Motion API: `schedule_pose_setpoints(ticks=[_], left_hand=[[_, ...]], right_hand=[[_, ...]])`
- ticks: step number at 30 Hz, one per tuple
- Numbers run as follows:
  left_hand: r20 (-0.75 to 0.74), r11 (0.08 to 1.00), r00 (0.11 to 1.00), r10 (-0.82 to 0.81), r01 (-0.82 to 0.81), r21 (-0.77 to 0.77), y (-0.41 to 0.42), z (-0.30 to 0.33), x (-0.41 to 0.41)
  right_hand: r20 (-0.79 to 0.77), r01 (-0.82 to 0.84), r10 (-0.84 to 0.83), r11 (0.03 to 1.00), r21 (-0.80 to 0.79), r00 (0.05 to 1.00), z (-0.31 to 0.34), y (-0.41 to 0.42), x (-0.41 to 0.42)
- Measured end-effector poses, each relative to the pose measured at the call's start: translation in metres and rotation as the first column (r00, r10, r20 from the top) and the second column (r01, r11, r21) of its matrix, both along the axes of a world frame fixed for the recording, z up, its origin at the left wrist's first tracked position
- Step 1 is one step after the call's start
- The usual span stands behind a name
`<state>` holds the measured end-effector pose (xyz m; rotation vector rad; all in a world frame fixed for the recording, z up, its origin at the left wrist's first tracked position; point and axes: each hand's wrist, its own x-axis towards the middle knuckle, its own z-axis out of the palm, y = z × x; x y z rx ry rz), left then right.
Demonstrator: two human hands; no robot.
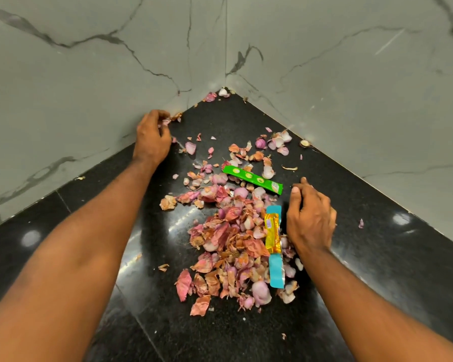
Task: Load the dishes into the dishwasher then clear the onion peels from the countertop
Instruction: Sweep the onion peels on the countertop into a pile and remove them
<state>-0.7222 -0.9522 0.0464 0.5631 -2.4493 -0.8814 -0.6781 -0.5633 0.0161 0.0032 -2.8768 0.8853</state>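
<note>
A heap of pink and brown onion peels (230, 239) lies in the corner of the black countertop (246, 330). More peels are scattered toward the back corner (215, 96) and along the right wall (277, 142). My left hand (152, 138) is against the left wall, its fingers curled round a few peels (174, 117). My right hand (309, 218) rests on its edge on the counter at the right side of the heap, fingers loosely bent, holding nothing.
A green wrapper (253, 178) lies across the top of the heap. A yellow and teal wrapper (273, 244) lies beside my right hand. Grey marble walls (89, 61) close the corner on both sides. A stray peel (361, 223) lies at the right.
</note>
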Motion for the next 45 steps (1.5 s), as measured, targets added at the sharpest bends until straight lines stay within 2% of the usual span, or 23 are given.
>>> schedule_pose_setpoints(ticks=[3,6,8,10,12,14,16,17,19,22,23,24,25,27,28,30,33,37,39,40,42,43,45], left_hand=[[0.24,0.983,0.966,-0.091,0.126,-0.132,-0.005,-0.001,-0.019],[0.369,0.968,0.901,-0.227,0.25,-0.013,0.001,-0.008,-0.028],[0.137,0.94,0.956,-0.261,0.22,0.259,0.01,-0.008,-0.026],[-0.125,0.846,0.982,-0.142,0.186,0.5,0.019,-0.006,-0.023],[-0.148,0.919,0.989,-0.025,0.081,0.385,0.019,-0.004,-0.021],[-0.004,0.998,1.0,0.023,-0.023,0.05,0.012,-0.005,-0.022],[0.229,0.987,0.972,-0.062,0.095,-0.134,0.007,-0.01,-0.021],[0.325,0.974,0.934,-0.146,0.193,-0.12,0.007,-0.013,-0.019],[0.355,0.946,0.881,-0.314,0.322,0.036,0.012,-0.015,-0.014],[0.002,0.814,0.935,-0.354,0.307,0.494,0.025,-0.005,-0.001],[-0.115,0.756,0.948,-0.297,0.307,0.578,0.028,-0.002,0.002],[-0.171,0.762,0.958,-0.232,0.288,0.581,0.029,0.001,0.005],[-0.156,0.839,0.972,-0.174,0.229,0.493,0.028,0.001,0.005],[0.038,0.987,0.995,-0.09,0.084,0.139,0.019,-0.011,0.001],[0.192,0.997,0.979,-0.069,0.076,-0.03,0.017,-0.016,0.001],[0.438,0.967,0.895,-0.083,0.178,-0.18,0.019,-0.025,0.003],[0.49,0.898,0.823,-0.289,0.41,-0.159,0.043,-0.027,0.021],[0.384,0.784,0.696,-0.607,0.602,0.148,0.075,-0.015,0.06],[0.176,0.734,0.756,-0.631,0.506,0.454,0.075,-0.005,0.074],[0.073,0.728,0.819,-0.569,0.461,0.507,0.071,0.001,0.077],[0.056,0.868,0.92,-0.387,0.343,0.36,0.059,0.002,0.076],[0.145,0.943,0.943,-0.299,0.269,0.195,0.051,-0.002,0.072],[0.404,0.974,0.906,-0.127,0.192,-0.124,0.044,-0.016,0.069]], right_hand=[[-0.001,-0.001,0.001,1.0,-0.012,1.0,0.0,0.0,0.0],[0.001,0.006,-0.006,1.0,-0.016,1.0,0.0,0.001,0.0],[-0.001,0.005,-0.006,1.0,-0.018,1.0,-0.001,0.001,0.001],[-0.009,0.004,-0.004,1.0,-0.018,1.0,-0.002,0.002,0.0],[-0.015,0.002,-0.002,1.0,-0.019,1.0,-0.003,0.002,0.0],[-0.013,0.0,0.0,1.0,-0.019,1.0,-0.004,0.002,-0.001],[-0.009,-0.002,0.002,1.0,-0.004,1.0,-0.005,0.003,-0.002],[-0.007,-0.002,0.002,1.0,0.0,1.0,-0.005,0.003,-0.002],[-0.005,-0.003,0.003,1.0,-0.009,1.0,-0.005,0.004,-0.002],[-0.01,-0.003,0.003,1.0,-0.017,1.0,-0.005,0.004,-0.002],[-0.01,-0.003,0.003,1.0,-0.016,1.0,-0.005,0.003,-0.002],[-0.006,-0.004,0.004,1.0,-0.014,1.0,-0.005,0.003,-0.002],[-0.003,-0.004,0.004,1.0,-0.015,1.0,-0.006,0.003,-0.002],[-0.004,-0.003,0.003,1.0,-0.02,1.0,-0.006,0.003,-0.002],[-0.006,-0.002,0.002,1.0,-0.02,1.0,-0.006,0.003,-0.002],[-0.011,0.001,-0.001,1.0,-0.016,1.0,-0.005,0.003,-0.001],[-0.008,-0.002,0.002,1.0,-0.014,1.0,-0.003,0.003,-0.001],[-0.004,-0.001,0.001,1.0,-0.011,1.0,-0.003,0.003,-0.001],[0.0,-0.004,0.004,1.0,-0.003,1.0,-0.002,0.002,-0.001],[0.001,-0.004,0.004,1.0,-0.003,1.0,-0.002,0.002,-0.001],[0.006,-0.006,0.007,1.0,-0.002,1.0,-0.001,0.002,0.0],[0.007,-0.006,0.006,1.0,-0.001,1.0,-0.001,0.003,0.0],[0.012,-0.005,0.005,1.0,-0.001,1.0,-0.001,0.003,-0.001]])
